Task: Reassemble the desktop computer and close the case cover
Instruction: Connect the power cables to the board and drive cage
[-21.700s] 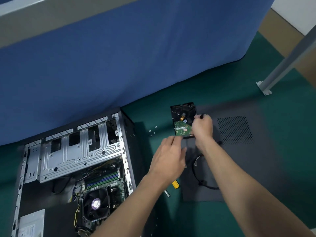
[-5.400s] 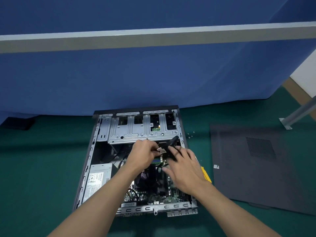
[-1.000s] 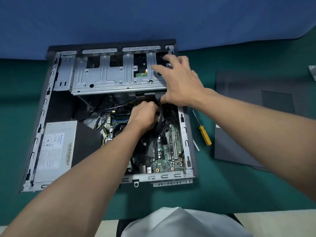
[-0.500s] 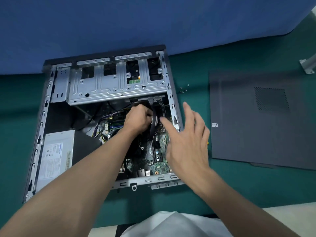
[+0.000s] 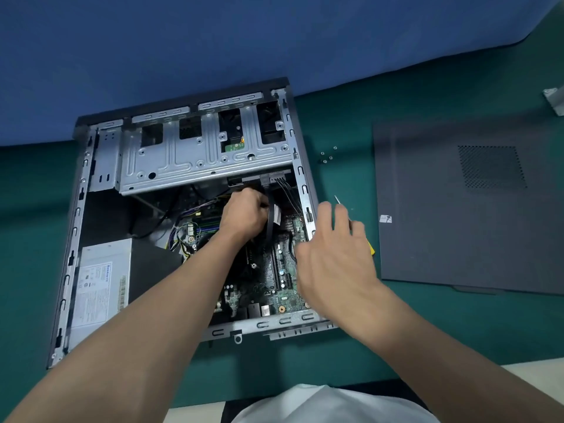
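The open computer case (image 5: 76,227) lies flat on the green mat, motherboard (image 5: 283,270) exposed. A hard drive (image 5: 233,145) shows through the silver drive cage (image 5: 198,154) at the far end. My left hand (image 5: 244,213) is inside the case below the cage, fingers curled around a flat black cable (image 5: 270,224). My right hand (image 5: 335,261) hovers over the case's right edge with fingers spread and holds nothing. It covers most of a yellow-handled screwdriver (image 5: 370,248). The dark case cover (image 5: 470,209) lies flat to the right.
Several small screws (image 5: 328,155) lie on the mat between case and cover. The power supply (image 5: 100,285) fills the case's near left corner. A blue partition (image 5: 213,41) stands right behind the case. A metal post foot (image 5: 555,99) is at far right.
My right hand left the drive cage and moved down and right, past the case's right edge toward the screwdriver. My left hand stayed on the cable below the cage.
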### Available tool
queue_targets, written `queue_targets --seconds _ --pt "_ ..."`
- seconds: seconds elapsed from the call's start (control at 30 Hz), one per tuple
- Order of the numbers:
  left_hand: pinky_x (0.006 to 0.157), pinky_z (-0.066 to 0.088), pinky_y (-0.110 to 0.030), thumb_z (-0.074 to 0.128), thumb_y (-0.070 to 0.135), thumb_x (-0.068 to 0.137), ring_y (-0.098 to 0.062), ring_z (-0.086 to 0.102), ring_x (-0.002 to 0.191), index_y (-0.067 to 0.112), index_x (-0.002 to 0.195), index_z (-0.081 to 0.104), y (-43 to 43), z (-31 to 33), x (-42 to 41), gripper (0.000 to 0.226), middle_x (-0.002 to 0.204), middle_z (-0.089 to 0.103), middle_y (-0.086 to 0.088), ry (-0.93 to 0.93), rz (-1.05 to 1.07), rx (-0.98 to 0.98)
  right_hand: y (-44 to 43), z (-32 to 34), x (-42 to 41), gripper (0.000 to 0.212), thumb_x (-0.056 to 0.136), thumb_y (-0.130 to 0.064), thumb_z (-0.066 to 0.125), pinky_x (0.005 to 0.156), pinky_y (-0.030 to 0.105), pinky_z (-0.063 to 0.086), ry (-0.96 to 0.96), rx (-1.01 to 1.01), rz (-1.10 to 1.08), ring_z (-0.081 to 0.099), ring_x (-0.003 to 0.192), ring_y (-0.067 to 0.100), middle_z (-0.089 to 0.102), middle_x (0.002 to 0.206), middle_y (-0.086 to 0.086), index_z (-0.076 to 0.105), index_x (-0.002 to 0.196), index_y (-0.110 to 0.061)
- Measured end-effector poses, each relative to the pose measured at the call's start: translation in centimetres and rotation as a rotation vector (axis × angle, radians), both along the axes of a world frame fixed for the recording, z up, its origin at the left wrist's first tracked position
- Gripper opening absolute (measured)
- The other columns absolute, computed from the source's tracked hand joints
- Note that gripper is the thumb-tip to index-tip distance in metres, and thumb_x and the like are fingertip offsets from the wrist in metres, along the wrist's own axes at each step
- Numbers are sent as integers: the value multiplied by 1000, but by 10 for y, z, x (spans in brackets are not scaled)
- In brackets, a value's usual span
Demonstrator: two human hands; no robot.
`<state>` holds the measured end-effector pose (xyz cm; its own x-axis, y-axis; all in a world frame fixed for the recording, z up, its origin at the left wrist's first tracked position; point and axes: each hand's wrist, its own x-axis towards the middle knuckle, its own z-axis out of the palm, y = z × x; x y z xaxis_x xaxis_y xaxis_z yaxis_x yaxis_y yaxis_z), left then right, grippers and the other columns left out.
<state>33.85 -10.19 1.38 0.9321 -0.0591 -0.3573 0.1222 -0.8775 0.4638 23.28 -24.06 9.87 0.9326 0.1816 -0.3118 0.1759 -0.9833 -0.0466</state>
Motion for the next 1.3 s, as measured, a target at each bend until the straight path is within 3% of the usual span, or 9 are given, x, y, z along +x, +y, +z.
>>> queue_targets --seconds 0.07,0.17,0.43,0.57,0.7,0.83,0.97,1.17,1.3 --pt "74 47 -33 59 6 87 -36 63 92 11 80 70 -4 2 -4 13 96 71 -18 -44 -27 57 -7 3 1 12 86 -16 45 73 41 28 52 89 -18 26 94 29 27 105 8 54 81 -22" --pt "68 35 -32 60 9 88 -31 53 74 18 62 45 -8 2 -7 32 94 69 -21 -64 -47 137 -10 1 2 6 86 -15 52 68 40 30 179 161 -80 26 86 27 24 96 5 57 83 -17" --pt "69 36 -34 56 17 91 -35 54 79 19 61 32 -7 -6 -2 38 94 66 -22 -34 -115 226 -11 -9 -9 22 93 -23 47 67 38 40 155 340 -164 40 88 27 31 93 4 40 72 -20" --pt "71 38 -37 48 12 92 -43 59 92 10 80 44 -5 -11 -2 12 101 64 -23 -65 -170 258 -9 -11 -15 12 94 -27 47 73 35 36 77 316 -164 37 95 27 30 96 2 42 84 -23" --pt "73 43 -36 54 25 93 -41 61 89 9 103 63 -7 -14 -1 21 98 66 -18 -102 -263 299 -8 -14 -16 6 89 -22 51 87 35 34 -30 237 -111 27 114 30 34 106 6 57 87 -22" --pt "66 35 -31 57 17 87 -31 59 76 15 83 63 -10 -13 -1 7 88 67 -11 -164 -316 386 -9 -17 -10 16 90 -28 51 86 35 34 -75 217 -71 22 115 29 36 109 7 64 84 -21" --pt "64 34 -29 58 15 84 -24 45 62 16 66 53 -12 -15 1 19 79 67 -5 -178 -293 431 -7 -20 -12 17 91 -30 51 87 35 35 -75 264 -70 19 118 30 35 113 10 65 92 -20" --pt "68 35 -29 50 12 88 -24 65 79 20 70 54 -17 -14 2 20 84 70 -1 -185 -300 447 -9 -14 15 22 87 -19 64 100 42 37 -409 559 -175 30 124 33 45 129 18 66 108 -11" --pt "69 31 -29 53 16 87 -28 69 84 16 82 67 -13 -11 -8 15 85 72 -7 -304 -392 439 -9 -5 73 46 82 -10 67 93 43 43 -391 397 -32 30 127 34 41 136 17 54 127 -9"
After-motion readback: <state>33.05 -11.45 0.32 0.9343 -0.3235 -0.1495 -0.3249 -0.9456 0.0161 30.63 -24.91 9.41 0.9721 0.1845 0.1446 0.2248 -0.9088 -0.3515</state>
